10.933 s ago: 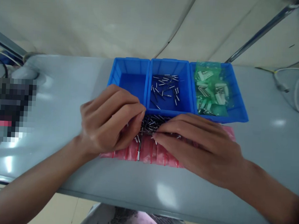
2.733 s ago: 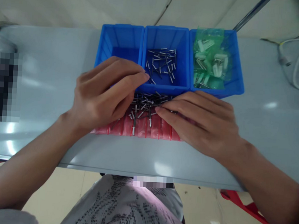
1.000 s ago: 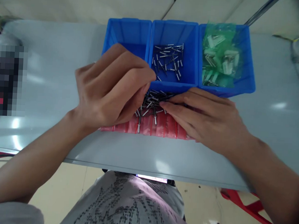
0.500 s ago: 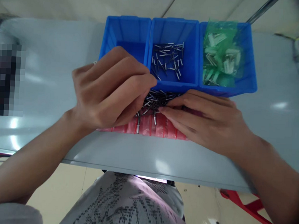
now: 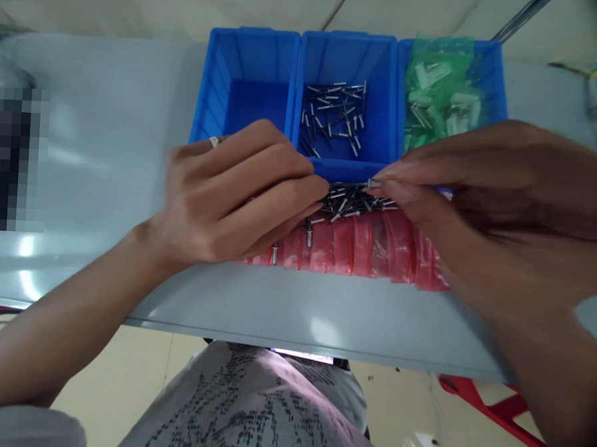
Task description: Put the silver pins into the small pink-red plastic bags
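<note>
"What do we see first, at the left of the bench [image 5: 99, 293]?"

"Our left hand [image 5: 234, 200], its fingers [image 5: 291, 176] loosely curled, their tips at the left end of the heap. There's a ring [image 5: 213, 141] on one finger. We can't tell whether this hand holds anything."

"And behind it?"

"Three blue plastic bins stand in a row, touching, along the far edge of the bench. The left bin [image 5: 242, 47] is just past our knuckles. The middle bin [image 5: 347, 52] holds loose blind rivets [image 5: 334, 115]. In the right bin [image 5: 499, 74] lies a green plastic bag [image 5: 438, 91] of white parts."

"Where's the heap?"

"The heap of rivets [image 5: 354, 201] lies on a red plastic bag [image 5: 362, 250], against the front wall of the middle bin."

"And further right?"

"Our right hand [image 5: 500, 187] pinches a single rivet [image 5: 373, 183] between its fingertips [image 5: 393, 188], just above the heap."
</note>
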Demonstrator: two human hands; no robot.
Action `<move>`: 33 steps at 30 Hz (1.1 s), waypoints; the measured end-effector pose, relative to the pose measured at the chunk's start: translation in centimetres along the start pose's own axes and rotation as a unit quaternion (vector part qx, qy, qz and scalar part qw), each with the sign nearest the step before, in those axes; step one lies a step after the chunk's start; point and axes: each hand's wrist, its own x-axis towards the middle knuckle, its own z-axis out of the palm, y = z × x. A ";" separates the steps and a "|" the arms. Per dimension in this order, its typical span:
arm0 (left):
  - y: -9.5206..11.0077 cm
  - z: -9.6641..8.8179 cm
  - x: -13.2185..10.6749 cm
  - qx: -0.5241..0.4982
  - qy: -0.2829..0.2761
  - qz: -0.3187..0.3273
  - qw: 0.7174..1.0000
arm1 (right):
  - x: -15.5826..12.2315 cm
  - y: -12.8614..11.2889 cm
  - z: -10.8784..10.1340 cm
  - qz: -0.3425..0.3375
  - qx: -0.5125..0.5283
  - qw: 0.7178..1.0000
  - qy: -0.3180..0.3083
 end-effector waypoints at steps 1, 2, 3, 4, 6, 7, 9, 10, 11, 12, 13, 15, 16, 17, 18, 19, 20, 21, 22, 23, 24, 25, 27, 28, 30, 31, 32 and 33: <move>0.1 0.0 0.0 0.004 0.002 -0.003 1.000 | 0.0 -0.1 0.1 0.019 0.014 0.999 0.026; 0.2 -0.1 0.0 0.007 0.004 -0.008 1.000 | -0.1 -0.2 0.3 0.042 0.030 0.998 0.046; 0.4 -0.1 0.0 0.008 0.004 -0.015 1.000 | -0.2 -0.3 0.4 0.064 0.045 0.995 0.058; 0.5 -0.3 0.0 0.004 0.003 -0.026 1.000 | -0.2 -0.4 0.5 0.081 0.060 0.993 0.062; 0.7 -0.5 0.0 -0.005 -0.011 -0.059 0.998 | -0.4 -0.6 0.7 0.104 0.075 0.990 0.055; 0.8 -0.6 -0.1 -0.008 -0.020 -0.072 0.997 | -0.4 -0.7 0.8 0.113 0.077 0.989 0.051; 0.8 -0.7 -0.1 -0.014 -0.026 -0.078 0.997 | -0.4 -0.9 0.9 0.127 0.087 0.987 0.048; 0.8 -0.7 -0.2 -0.017 -0.024 -0.072 0.997 | -0.3 -1.0 0.9 0.131 0.096 0.986 0.046; 0.8 -0.7 -0.2 -0.020 -0.018 -0.060 0.998 | -0.3 -1.0 1.0 0.130 0.109 0.984 0.044; 0.8 -0.6 -0.2 -0.022 -0.010 -0.050 0.998 | -0.2 -1.0 1.0 0.120 0.124 0.984 0.044; 0.8 -0.5 -0.2 -0.023 -0.003 -0.049 0.999 | -0.2 -1.0 1.1 0.105 0.139 0.984 0.043; 0.8 -0.3 -0.1 -0.025 0.006 -0.062 0.998 | -0.1 -0.9 1.3 0.079 0.159 0.983 0.036; 0.8 -0.2 -0.1 -0.026 0.013 -0.066 0.997 | 0.0 -0.9 1.3 0.073 0.166 0.983 0.035; 0.8 -0.2 -0.1 -0.028 0.018 -0.067 0.997 | 0.0 -0.9 1.3 0.070 0.173 0.982 0.038; 0.8 -0.2 -0.1 -0.029 0.022 -0.066 0.997 | 0.0 -0.8 1.4 0.074 0.177 0.981 0.044; 0.9 -0.2 -0.1 -0.030 0.023 -0.065 0.997 | 0.0 -0.8 1.4 0.077 0.179 0.980 0.050; 0.9 -0.3 -0.1 -0.029 0.021 -0.064 0.997 | 0.0 -0.9 1.4 0.081 0.180 0.979 0.056; 0.9 -0.3 -0.1 -0.028 0.017 -0.067 0.997 | 0.0 -0.9 1.4 0.084 0.181 0.978 0.060; 0.9 -0.3 -0.2 -0.026 0.015 -0.070 0.997 | -0.1 -0.9 1.4 0.089 0.181 0.978 0.057; 0.9 -0.2 -0.2 -0.023 0.014 -0.073 0.997 | -0.1 -1.0 1.5 0.095 0.182 0.977 0.052; 0.9 -0.2 -0.3 -0.021 0.018 -0.070 0.997 | -0.2 -1.1 1.5 0.102 0.184 0.977 0.045; 0.8 0.0 -0.3 -0.021 0.020 -0.063 0.998 | -0.2 -1.1 1.6 0.107 0.187 0.976 0.040; 0.6 0.2 -0.3 -0.022 0.037 -0.049 0.998 | -0.3 -1.1 1.8 0.111 0.184 0.976 0.044; 0.4 0.4 -0.3 -0.022 0.050 -0.049 0.997 | -0.2 -1.1 1.9 0.110 0.182 0.975 0.058; 0.0 0.6 -0.3 -0.015 0.089 -0.064 0.994 | -0.1 -0.9 2.0 0.109 0.190 0.972 0.089; -0.3 0.6 -0.4 -0.007 0.107 -0.078 0.991 | 0.0 -0.8 1.9 0.110 0.198 0.969 0.100; -0.5 0.7 -0.4 0.000 0.115 -0.091 0.989 | 0.1 -0.6 1.8 0.111 0.202 0.967 0.106; -0.7 0.7 -0.5 0.006 0.113 -0.100 0.989 | 0.2 -0.5 1.6 0.104 0.188 0.972 0.100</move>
